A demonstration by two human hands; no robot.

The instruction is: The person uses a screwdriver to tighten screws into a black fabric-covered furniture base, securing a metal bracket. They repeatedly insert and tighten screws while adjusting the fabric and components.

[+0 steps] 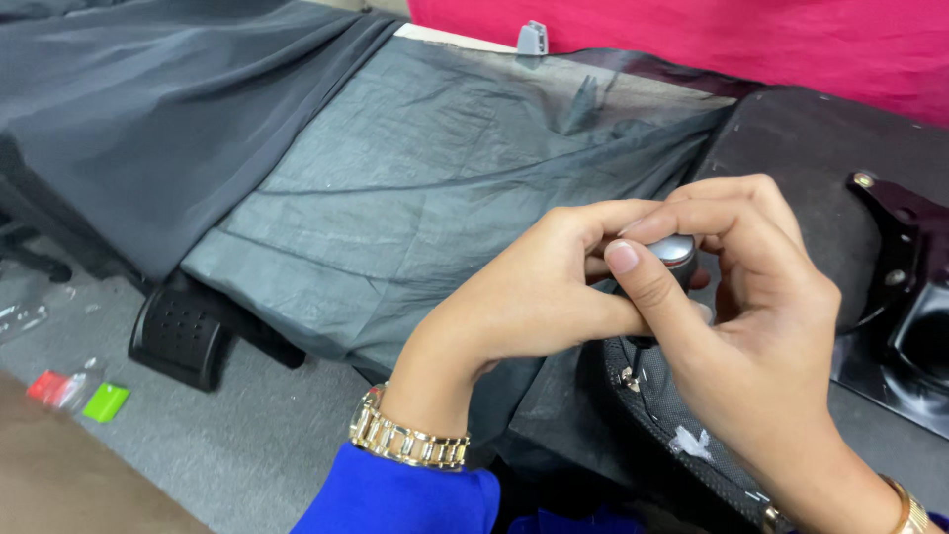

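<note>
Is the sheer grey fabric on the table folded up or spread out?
Spread out: the sheer grey fabric lies flat across the table, creased, its near edge hanging over.

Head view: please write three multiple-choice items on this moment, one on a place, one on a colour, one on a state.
1. Where is the small silver object?
A. On the floor
B. Between the fingers of both hands
C. On the pink cloth

2. What colour is the sleeve on the left arm?
A. Blue
B. White
C. Green

3. How does the grey fabric lie?
A. Rolled up tight
B. Folded in a small stack
C. Spread over the table, creased

Answers: 1 B, the left hand and right hand pinch it together. 2 A, blue shows below the gold watch. 3 C, it lies open with wrinkles.
</note>
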